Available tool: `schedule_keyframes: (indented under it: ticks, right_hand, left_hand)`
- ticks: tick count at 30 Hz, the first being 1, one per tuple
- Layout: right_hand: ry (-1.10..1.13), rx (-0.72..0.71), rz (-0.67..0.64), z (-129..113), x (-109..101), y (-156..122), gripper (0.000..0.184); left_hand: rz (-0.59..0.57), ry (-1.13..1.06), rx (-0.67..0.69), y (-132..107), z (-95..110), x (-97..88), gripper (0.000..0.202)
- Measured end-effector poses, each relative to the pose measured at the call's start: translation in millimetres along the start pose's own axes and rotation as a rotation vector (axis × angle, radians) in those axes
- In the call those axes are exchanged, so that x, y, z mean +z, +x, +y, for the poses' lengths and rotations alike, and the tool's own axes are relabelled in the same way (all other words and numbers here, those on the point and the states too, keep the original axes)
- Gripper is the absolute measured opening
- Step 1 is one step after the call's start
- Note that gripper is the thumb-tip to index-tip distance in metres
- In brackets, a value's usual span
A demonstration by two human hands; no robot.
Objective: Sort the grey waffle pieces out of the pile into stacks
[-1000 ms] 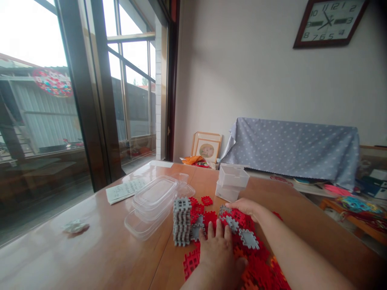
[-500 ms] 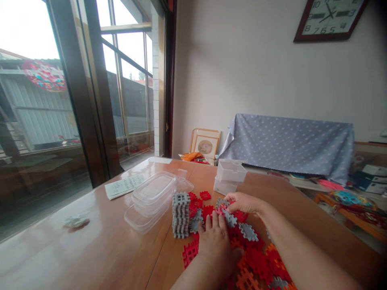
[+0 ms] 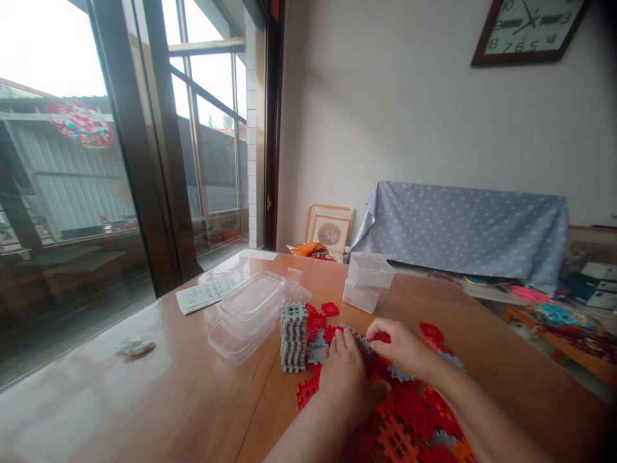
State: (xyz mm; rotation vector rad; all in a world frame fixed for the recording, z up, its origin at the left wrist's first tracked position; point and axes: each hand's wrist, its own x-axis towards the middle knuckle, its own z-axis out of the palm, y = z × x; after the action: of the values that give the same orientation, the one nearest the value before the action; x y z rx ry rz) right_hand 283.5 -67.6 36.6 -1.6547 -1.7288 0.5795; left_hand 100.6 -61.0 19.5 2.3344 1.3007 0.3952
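A pile of red, orange and grey notched plastic tiles [image 3: 407,424] covers the near right part of the wooden table [image 3: 144,411]. A neat stack of grey tiles [image 3: 294,337] stands upright just left of the pile. My left hand [image 3: 348,379] lies flat on the tiles with its fingers stretched out, beside a loose grey tile [image 3: 317,353]. My right hand [image 3: 402,348] is curled over the pile, its fingers pinching a grey tile [image 3: 362,343] at the pile's far edge.
Clear plastic containers and lids [image 3: 248,308] lie left of the stack. Two stacked clear boxes [image 3: 368,281] stand behind the pile. A printed paper [image 3: 206,293] and a crumpled wrapper [image 3: 135,346] lie further left. A window runs along the left side.
My right hand has drawn back toward me and closed on a grey tile. My left hand has stayed flat on the pile. The view has shifted slightly.
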Motion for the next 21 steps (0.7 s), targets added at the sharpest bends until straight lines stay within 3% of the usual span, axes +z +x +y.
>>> schedule_keyframes:
  ticks: [5,9,14,21]
  right_hand:
    - [-0.008,-0.025,-0.03,-16,-1,-29,0.01]
    - [0.037,0.003,0.021,-16,-7,-28,0.018]
    - [0.034,0.049,0.071,-3,-3,7,0.019]
    - [-0.044,0.09,-0.039,1,25,69,0.011]
  left_hand:
    - [-0.003,0.031,0.033,0,-3,-7.9,0.091]
    - [0.002,0.089,0.017,-1,0,-15.9,0.081]
    - [-0.016,0.129,0.005,-6,5,-18.5,0.077]
    - [-0.108,0.14,0.091,-10,5,-13.3,0.079]
